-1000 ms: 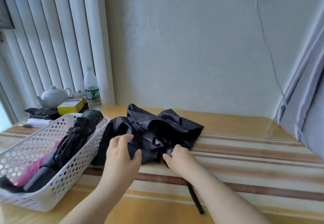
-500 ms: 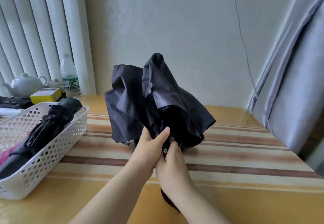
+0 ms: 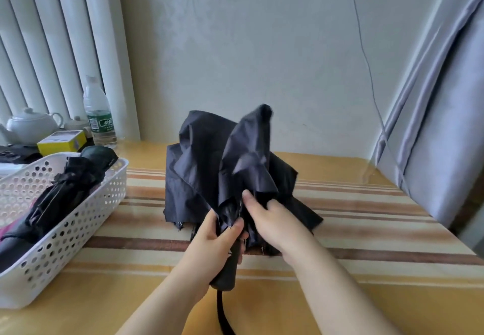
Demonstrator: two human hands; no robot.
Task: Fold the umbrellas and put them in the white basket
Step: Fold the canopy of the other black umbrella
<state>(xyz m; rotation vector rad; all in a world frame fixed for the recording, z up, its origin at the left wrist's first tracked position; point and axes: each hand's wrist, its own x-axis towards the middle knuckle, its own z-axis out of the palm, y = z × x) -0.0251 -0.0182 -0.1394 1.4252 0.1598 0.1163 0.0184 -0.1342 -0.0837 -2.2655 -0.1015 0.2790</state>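
Black umbrella (image 3: 230, 167): collapsed, canopy loose and unrolled, fabric bunched in upright peaks; held above the striped table (image 3: 366, 230) near its middle, handle end toward the person. Handle (image 3: 229, 269): black, pointing down and toward the camera, with a black wrist strap (image 3: 222, 313) hanging from its end.

Left hand (image 3: 212, 243): fingers and thumb curled round the umbrella where the handle meets the gathered canopy, gripping it.

Right hand (image 3: 272, 219): fingers curled into the black canopy fabric just beside the left hand, pinching a fold; fingertips partly buried in cloth.

White basket (image 3: 78, 219): perforated plastic, on the table at the left, well apart from the held umbrella. Contents: one folded black umbrella (image 3: 60, 195) lying lengthwise, its rounded end resting at the far rim; a strip of pink (image 3: 5, 231) beneath it, item not identifiable.

Behind the basket, against the vertical blinds (image 3: 52, 46): white teapot (image 3: 28, 125), yellow box (image 3: 62, 140), clear water bottle (image 3: 98, 114) with a green label, upright. Dark cloth (image 3: 18, 151) lies flat left of the box.

Rear: pale wall (image 3: 248, 46), with a thin white cable (image 3: 366, 67) running down from a fitting at the top edge. Right: grey curtain (image 3: 445, 98) hanging beside the table.
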